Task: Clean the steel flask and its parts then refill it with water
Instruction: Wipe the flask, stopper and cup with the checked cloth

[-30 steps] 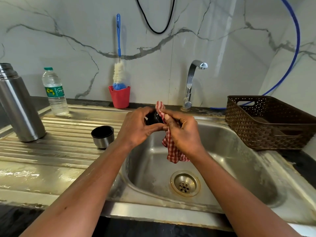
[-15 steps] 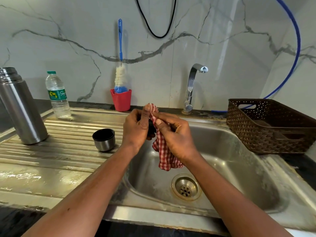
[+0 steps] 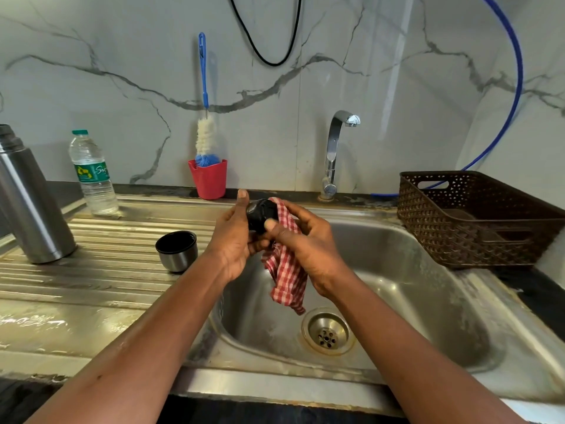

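**Black stopper wiped with a checked cloth above the sink**

The left hand (image 3: 235,240) curls round the flask's black stopper (image 3: 260,212), thumb standing straight up beside it. The right hand (image 3: 305,243) grips a red-and-white checked cloth (image 3: 287,280) and presses its thumb on the stopper's front. The cloth wraps behind the stopper and hangs below both hands. Both hands are held over the near left part of the sink basin (image 3: 412,286), with the drain (image 3: 327,332) below and just right of the cloth's tail.

Containers: left of the left hand, close by, the steel cup lid (image 3: 176,250) stands mouth up on the ribbed draining board (image 3: 107,270), its inside dark. Far left stands the steel flask (image 3: 30,203), upright, its top cut by the frame edge, so whether its mouth is open cannot be told. Beyond it a clear water bottle (image 3: 91,175) stands with its green cap on. Behind the left hand a red cup (image 3: 209,179) holds a bottle brush (image 3: 204,133), head down, blue handle against the wall. Well right of the right hand a brown perforated basket (image 3: 477,221) sits on the counter beside the basin rim.

Edges and room: the tap (image 3: 334,154) rises behind the right hand, spout toward the basin. The basin lies open to the right of and below the hands. The draining board's ridges run from the cup lid to the flask.
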